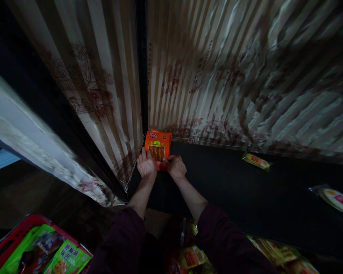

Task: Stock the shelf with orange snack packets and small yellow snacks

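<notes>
An orange snack packet [157,146] stands in the back left corner of a dark shelf [231,190], against the striped, patterned wall. My left hand [146,164] grips its lower left edge, fingers curled on it. At the packet's lower right edge is my right hand [175,166], its fingers closed on that side. Both forearms reach forward from dark sleeves.
A small yellow and red packet [256,161] lies further right on the shelf, and a larger packet [337,199] at the far right. A red basket [20,236] with green packets sits at the bottom left. More snack packets [277,253] lie below the shelf's front edge.
</notes>
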`<state>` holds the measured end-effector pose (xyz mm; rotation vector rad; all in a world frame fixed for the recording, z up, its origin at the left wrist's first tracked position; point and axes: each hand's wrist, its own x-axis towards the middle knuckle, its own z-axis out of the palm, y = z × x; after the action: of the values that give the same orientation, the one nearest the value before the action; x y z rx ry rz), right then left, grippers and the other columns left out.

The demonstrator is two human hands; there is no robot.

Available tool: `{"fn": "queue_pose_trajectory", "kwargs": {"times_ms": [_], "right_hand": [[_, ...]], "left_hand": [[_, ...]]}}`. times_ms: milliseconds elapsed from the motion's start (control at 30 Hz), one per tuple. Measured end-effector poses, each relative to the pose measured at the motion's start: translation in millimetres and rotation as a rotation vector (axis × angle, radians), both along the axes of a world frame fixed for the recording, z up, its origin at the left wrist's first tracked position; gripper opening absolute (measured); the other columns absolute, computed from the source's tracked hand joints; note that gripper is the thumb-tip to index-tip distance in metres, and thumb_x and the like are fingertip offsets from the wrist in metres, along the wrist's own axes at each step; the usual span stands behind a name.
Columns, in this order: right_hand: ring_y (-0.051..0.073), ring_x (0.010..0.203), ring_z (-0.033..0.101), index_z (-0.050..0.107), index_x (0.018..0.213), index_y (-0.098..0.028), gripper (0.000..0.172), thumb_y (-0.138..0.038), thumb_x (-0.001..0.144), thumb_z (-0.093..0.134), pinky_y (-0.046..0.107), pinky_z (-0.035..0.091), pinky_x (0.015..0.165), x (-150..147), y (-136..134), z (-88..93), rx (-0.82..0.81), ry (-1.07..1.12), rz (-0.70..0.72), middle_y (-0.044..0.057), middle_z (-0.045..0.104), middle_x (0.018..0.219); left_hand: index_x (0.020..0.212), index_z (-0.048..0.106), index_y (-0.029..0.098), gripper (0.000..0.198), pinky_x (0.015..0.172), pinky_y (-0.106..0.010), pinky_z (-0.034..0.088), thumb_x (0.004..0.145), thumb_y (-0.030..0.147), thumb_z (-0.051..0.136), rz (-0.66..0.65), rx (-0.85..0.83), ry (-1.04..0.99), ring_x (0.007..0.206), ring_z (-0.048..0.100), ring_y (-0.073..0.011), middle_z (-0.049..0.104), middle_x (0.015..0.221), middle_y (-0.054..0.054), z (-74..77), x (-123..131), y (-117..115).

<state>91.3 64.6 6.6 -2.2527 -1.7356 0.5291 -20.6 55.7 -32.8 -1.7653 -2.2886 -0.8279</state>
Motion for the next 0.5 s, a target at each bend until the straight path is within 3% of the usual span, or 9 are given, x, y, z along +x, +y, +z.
{"fn": "queue_pose_trajectory", "kwargs": {"times_ms": [267, 400, 500], "right_hand": [[0.020, 0.091, 0.065, 0.064, 0.103, -0.027, 0.030, -0.047, 0.085, 0.052, 0.031, 0.050, 0.074, -3.2, -1.5, 1.1, -0.026, 0.068, -0.034, 0.006, 0.055, 0.112], [0.021, 0.096, 0.063, 0.047, 0.128, -0.031, 0.045, -0.041, 0.085, 0.054, 0.031, 0.050, 0.074, -3.4, -7.5, -1.1, 0.113, 0.080, -0.010, 0.007, 0.048, 0.125], [0.020, 0.108, 0.058, 0.045, 0.131, -0.035, 0.048, -0.035, 0.085, 0.054, 0.031, 0.050, 0.081, -1.5, -9.1, -4.6, 0.201, 0.082, 0.094, 0.003, 0.041, 0.138]], "left_hand": [[0.119, 0.062, 0.013, 0.042, 0.110, -0.046, 0.029, 0.085, 0.029, 0.043, -0.120, 0.057, -0.055, 0.136, 0.034, -0.0283, 0.051, 0.137, -0.014, 2.3, 4.4, -3.8], [0.120, 0.060, 0.010, 0.047, 0.112, -0.047, 0.026, 0.083, 0.034, 0.046, -0.133, 0.049, -0.042, 0.138, 0.029, -0.0287, 0.048, 0.138, -0.017, 1.6, 6.4, -4.8], [0.124, 0.057, 0.008, 0.050, 0.111, -0.045, 0.027, 0.083, 0.033, 0.045, -0.147, 0.034, -0.025, 0.137, 0.031, -0.0279, 0.048, 0.138, -0.018, -1.0, 7.6, -3.6]]}}
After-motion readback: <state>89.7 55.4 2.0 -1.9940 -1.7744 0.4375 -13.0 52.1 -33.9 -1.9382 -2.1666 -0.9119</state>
